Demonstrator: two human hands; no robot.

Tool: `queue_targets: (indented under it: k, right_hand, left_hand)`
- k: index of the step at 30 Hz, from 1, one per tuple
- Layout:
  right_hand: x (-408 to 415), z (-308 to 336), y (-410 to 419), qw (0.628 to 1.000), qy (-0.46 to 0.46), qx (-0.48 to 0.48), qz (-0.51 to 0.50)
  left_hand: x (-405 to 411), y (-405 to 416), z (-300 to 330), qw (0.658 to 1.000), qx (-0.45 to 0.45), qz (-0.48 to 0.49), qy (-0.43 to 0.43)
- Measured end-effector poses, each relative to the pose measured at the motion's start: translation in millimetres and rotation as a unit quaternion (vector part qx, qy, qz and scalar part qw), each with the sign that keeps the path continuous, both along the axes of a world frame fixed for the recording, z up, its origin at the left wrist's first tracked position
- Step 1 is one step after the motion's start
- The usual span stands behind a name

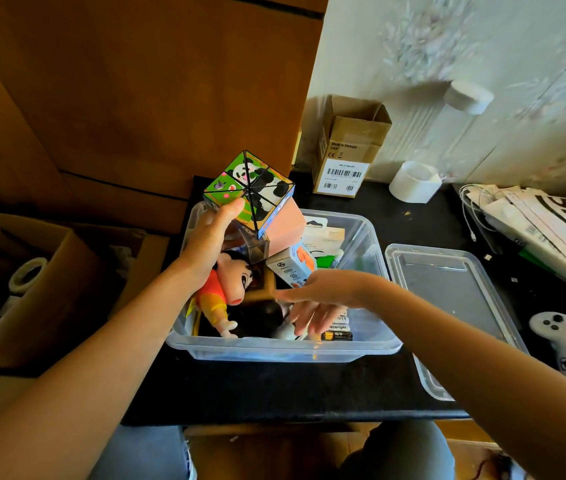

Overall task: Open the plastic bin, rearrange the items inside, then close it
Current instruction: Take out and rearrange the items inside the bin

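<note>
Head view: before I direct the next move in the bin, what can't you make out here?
- Floor of the plastic bin, head view: covered by the figurine, boxes and both arms.
- What the right hand touches, if anything: its fingers are blurred.
- Battery pack labels: too small, partly behind those fingers.
- Lid: near corner hidden by the right forearm.
- Left hand grip under the panda cube: fingers hidden behind it.

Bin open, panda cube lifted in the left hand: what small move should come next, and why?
Probably set the panda cube back into a free spot: the left hand holds it above the bin, while the right hand reaches among the items, likely clearing space. The lid lies aside.
</note>
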State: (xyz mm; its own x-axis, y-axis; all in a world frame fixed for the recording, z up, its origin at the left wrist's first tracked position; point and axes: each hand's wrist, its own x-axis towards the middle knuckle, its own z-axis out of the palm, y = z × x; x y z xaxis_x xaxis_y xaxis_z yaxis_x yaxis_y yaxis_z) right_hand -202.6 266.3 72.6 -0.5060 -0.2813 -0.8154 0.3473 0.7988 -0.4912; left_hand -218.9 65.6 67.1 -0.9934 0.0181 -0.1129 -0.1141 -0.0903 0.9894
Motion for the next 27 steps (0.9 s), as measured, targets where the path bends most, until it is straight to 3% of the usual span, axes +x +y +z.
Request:
queue_targets:
  k: [3,7,9,12,17,22,25,27]
  right_hand:
    - [-2.5,-1.1,16.5,0.983,0.065,0.119,0.126]
    - [7.4,-19.1,30.5,0.858,0.195,0.318,0.353]
    - [10.5,-28.3,30.1,0.825,0.239,0.327,0.394]
    - [8.1,-37.7,28.9,0.811,0.254,0.324,0.415]
    - [3.4,-42.3,26.7,0.821,0.229,0.328,0.406]
    - [-5.5,-35.1,23.2,0.924,0.223,0.220,0.217]
    - [-12.2,-28.1,17.3,0.939,0.235,0.200,0.152]
    - [-17.5,-22.2,15.0,0.928,0.285,0.220,0.098]
  left_hand:
    - [1.0,1.2,0.8,1.000,0.006,-0.001,-0.005]
    - [1.1,1.6,3.7,1.000,0.011,0.001,-0.020]
    - [-0.1,1.7,3.3,1.000,0.021,0.002,-0.019]
    - [-1.3,1.5,1.4,0.999,0.032,0.018,-0.008]
    - [-2.6,0.9,1.2,0.998,0.050,0.032,-0.018]
    - [-0.5,1.6,5.7,0.998,0.054,0.033,-0.030]
    - [-0.1,1.7,8.5,0.997,0.058,0.030,-0.040]
    - [0.1,2.3,10.4,0.996,0.068,0.025,-0.047]
